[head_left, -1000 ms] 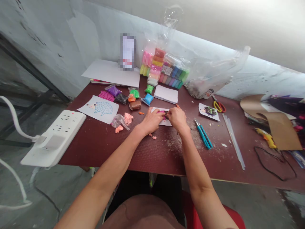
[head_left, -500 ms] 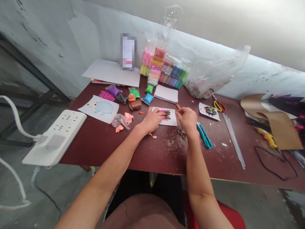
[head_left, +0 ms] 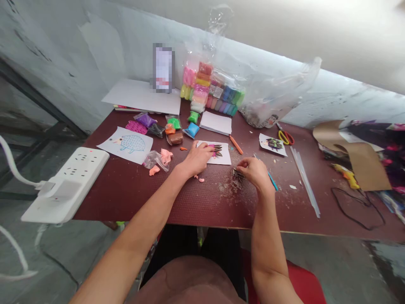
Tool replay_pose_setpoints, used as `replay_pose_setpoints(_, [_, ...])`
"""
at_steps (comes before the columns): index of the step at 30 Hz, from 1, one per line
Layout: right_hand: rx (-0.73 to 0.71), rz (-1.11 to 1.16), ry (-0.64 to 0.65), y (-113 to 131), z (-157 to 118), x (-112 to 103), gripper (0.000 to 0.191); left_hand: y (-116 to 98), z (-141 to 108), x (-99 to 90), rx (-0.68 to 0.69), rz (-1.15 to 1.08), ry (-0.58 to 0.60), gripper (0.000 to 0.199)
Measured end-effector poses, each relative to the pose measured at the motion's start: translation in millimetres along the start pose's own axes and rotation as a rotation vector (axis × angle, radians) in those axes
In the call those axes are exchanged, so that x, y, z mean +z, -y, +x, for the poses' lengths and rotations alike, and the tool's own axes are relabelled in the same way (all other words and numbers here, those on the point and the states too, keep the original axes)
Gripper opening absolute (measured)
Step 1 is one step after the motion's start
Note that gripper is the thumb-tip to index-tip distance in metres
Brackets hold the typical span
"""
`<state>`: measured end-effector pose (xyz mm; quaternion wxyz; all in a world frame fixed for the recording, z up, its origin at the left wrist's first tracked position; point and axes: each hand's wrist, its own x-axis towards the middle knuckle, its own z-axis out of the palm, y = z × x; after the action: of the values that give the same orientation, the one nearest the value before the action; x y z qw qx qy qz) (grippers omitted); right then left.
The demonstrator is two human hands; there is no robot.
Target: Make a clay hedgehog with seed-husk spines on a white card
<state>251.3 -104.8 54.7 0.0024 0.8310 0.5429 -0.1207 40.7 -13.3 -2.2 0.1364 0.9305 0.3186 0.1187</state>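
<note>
My left hand (head_left: 198, 159) lies with its fingers apart on the left part of a small white card (head_left: 224, 157), which bears a pink shape with dark pointed pieces (head_left: 217, 148). To the right, my right hand (head_left: 252, 169) has its thumb and fingertips together at a small pile of dark seed-like pieces (head_left: 237, 173); anything between the tips is too small to tell. An orange pen-like stick (head_left: 236, 145) rests between card and hand. A teal cutter (head_left: 272, 180) is partly hidden behind my right hand.
Coloured clay packets (head_left: 174, 123), a hedgehog drawing (head_left: 131, 143) and a power strip (head_left: 68, 183) are at the left. Farther right are a decorated card (head_left: 272, 144), scissors (head_left: 285, 136), clear sticks (head_left: 305, 181) and a yellow glue gun (head_left: 347, 175). Clay packs (head_left: 215, 90) stand by the wall.
My right hand has moved from beside the card down to the dark pieces, now covering part of the cutter. The orange stick shows more fully. The whole view has shifted slightly.
</note>
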Motion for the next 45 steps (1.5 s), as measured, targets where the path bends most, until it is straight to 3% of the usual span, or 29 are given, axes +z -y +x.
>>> replay_pose_setpoints(5, [-0.052, -0.062, 0.046, 1.8, 1.6, 7.5, 0.013, 1.0, -0.4, 1.1, 0.005, 0.005, -0.018, 0.053])
replay_pose_setpoints(9, [-0.120, -0.070, -0.031, 2.5, 5.1, 11.6, 0.021, 1.2, -0.3, 1.2, 0.006, 0.014, -0.022, 0.054])
replay_pose_setpoints(16, [-0.194, 0.220, -0.194, 24.7, 16.4, 10.6, 0.021, 1.1, 0.5, 2.6, 0.007, 0.019, -0.026, 0.052])
replay_pose_setpoints(20, [-0.232, 0.330, -0.184, 42.5, 23.8, 9.6, 0.020, -0.4, -0.7, 1.7, -0.003, 0.032, -0.037, 0.049])
replay_pose_setpoints(28, [-0.236, 0.221, -0.232, 60.7, 26.8, 10.9, 0.011, -1.4, -1.7, -6.3, -0.006, 0.038, 0.004, 0.044])
replay_pose_setpoints(45, [-0.199, 0.124, -0.204, 69.7, 28.7, 25.4, 0.019, 0.0, -0.4, -3.5, -0.005, 0.052, 0.000, 0.042])
